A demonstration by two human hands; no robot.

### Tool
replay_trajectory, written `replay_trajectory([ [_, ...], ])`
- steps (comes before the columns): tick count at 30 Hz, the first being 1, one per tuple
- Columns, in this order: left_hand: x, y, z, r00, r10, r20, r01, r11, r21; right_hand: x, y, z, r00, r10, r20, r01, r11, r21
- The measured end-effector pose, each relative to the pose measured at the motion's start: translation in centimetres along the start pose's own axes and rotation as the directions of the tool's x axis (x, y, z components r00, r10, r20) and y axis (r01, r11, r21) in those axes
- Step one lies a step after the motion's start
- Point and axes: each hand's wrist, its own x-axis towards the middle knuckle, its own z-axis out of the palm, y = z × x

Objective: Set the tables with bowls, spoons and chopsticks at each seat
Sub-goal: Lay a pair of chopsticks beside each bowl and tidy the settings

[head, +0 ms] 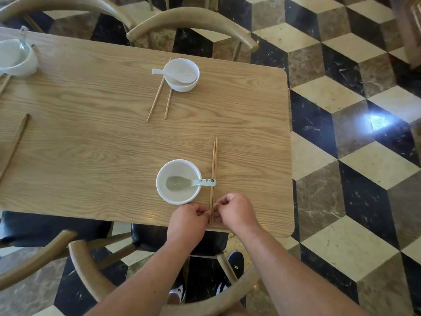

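On the wooden table (pixel 95 137), a white bowl (pixel 179 181) at the near seat holds a patterned spoon (pixel 191 183). Just right of it lies a pair of wooden chopsticks (pixel 214 165), side by side and pointing away from me. My left hand (pixel 188 221) and my right hand (pixel 235 209) pinch the near ends of this pair from either side at the table's front edge. At the far seat stands a second white bowl (pixel 181 74) with a white spoon (pixel 175 75), and its chopsticks (pixel 160 94) lie splayed partly under it.
A third white bowl (pixel 17 58) sits at the far left, and a dark chopstick pair (pixel 14 144) lies at the left edge. Curved wooden chairs (pixel 191 21) stand on both long sides of the table. Checkered marble floor (pixel 353 133) lies to the right.
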Motion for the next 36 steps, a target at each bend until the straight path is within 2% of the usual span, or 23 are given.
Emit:
replay_trajectory([
  [20, 0.06, -0.08, -0.06, 1.0, -0.001, 0.018, 0.001, 1.0, -0.017, -0.41, 0.34, -0.2, 1.0, -0.016, 0.004, 0.016, 0.998, 0.058],
  [36, -0.14, -0.18, 0.59, 0.999, 0.01, -0.042, -0.01, 1.0, 0.011, -0.72, -0.12, 0.13, 0.999, 0.04, -0.028, -0.037, 0.995, 0.096],
])
